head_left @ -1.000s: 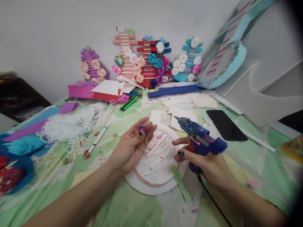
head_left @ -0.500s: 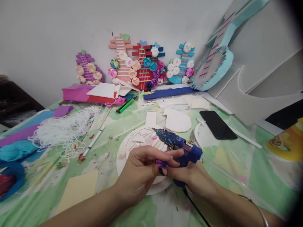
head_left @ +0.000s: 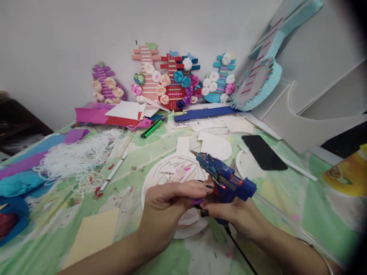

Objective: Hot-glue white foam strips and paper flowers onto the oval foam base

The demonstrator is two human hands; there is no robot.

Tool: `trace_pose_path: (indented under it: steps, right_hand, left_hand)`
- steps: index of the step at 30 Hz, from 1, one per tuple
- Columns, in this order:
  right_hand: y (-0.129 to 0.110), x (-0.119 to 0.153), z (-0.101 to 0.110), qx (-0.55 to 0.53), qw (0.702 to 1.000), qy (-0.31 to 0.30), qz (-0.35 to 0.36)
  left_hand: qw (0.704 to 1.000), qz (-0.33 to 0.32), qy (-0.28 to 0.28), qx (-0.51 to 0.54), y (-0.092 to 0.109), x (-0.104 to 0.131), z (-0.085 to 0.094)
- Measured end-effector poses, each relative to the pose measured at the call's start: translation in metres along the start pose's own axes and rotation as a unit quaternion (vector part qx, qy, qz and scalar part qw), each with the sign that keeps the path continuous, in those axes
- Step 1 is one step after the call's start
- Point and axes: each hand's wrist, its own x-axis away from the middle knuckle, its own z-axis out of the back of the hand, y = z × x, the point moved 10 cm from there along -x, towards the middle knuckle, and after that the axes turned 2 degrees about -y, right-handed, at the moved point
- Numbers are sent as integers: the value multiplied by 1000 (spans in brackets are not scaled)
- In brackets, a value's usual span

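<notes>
My right hand (head_left: 229,214) is wrapped round the handle of a blue hot glue gun (head_left: 225,177), whose nozzle points up and to the left. A small red light glows on its side, and a black cord hangs below. My left hand (head_left: 169,202) is closed on a small piece of purple paper (head_left: 196,200), mostly hidden by the fingers. Both hands meet, with the right thumb close to the purple piece. Under them lies a round white foam cutout (head_left: 149,175) with a short neck and loose white scraps on it.
Decorated miniature guitars (head_left: 174,86) lean along the wall. Beyond the hands are a white cutout (head_left: 215,147), a black phone (head_left: 263,152) and a green cutter (head_left: 153,128). White cord (head_left: 77,156), a white marker (head_left: 114,172) and a cream sheet (head_left: 93,236) lie to the left.
The glue gun has shifted slightly right and away from my left hand. My left fingers have moved a little left and cover more of the purple piece.
</notes>
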Motion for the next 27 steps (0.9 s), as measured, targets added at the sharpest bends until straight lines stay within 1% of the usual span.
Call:
trace_pose_path:
  steps: [1,3,6,8,11,12,13,15,17,19,21,22,23,24,25,27]
  right_hand:
    - [0,-1,-2,0,1000,-7,3]
    - [0,-1,-2,20,1000,6,10]
    - [-2,1,9,76,995,68,20]
    - [-4,2,16,109,989,95,23]
    - [-13,3,31,142,982,119,43]
    - [-18,4,40,157,976,142,54]
    - [-24,5,52,174,967,178,63]
    - [-33,9,77,213,940,260,65]
    - [-39,14,101,252,905,338,55]
    - [-46,18,114,305,870,382,64]
    - [-52,17,114,363,844,384,90]
    - [-54,17,110,382,838,375,105]
    - [-55,17,104,387,839,364,117]
    - [-56,18,99,379,845,356,126]
    - [-55,19,94,361,857,346,126]
    - [-48,18,81,314,896,296,104]
  left_hand:
    - [1000,-4,2,-1,1,0,-1]
    - [1000,-9,6,-7,1,1,-2]
    - [1000,-10,3,-24,3,3,-4]
    - [999,0,14,-48,2,3,0]
    - [992,42,73,-93,-3,0,21]
    - [988,59,96,-101,-5,-3,30]
    - [985,73,120,-105,-7,-6,40]
    - [977,95,164,-96,-12,-12,59]
    - [970,119,199,-79,-18,-17,76]
    - [963,143,222,-58,-28,-20,90]
    - [956,169,236,-34,-40,-20,99]
    - [953,184,239,-21,-47,-19,102]
    - [950,200,240,-8,-53,-18,104]
    - [947,217,236,5,-60,-17,104]
    - [945,231,229,19,-65,-16,103]
    - [943,252,211,50,-71,-16,97]
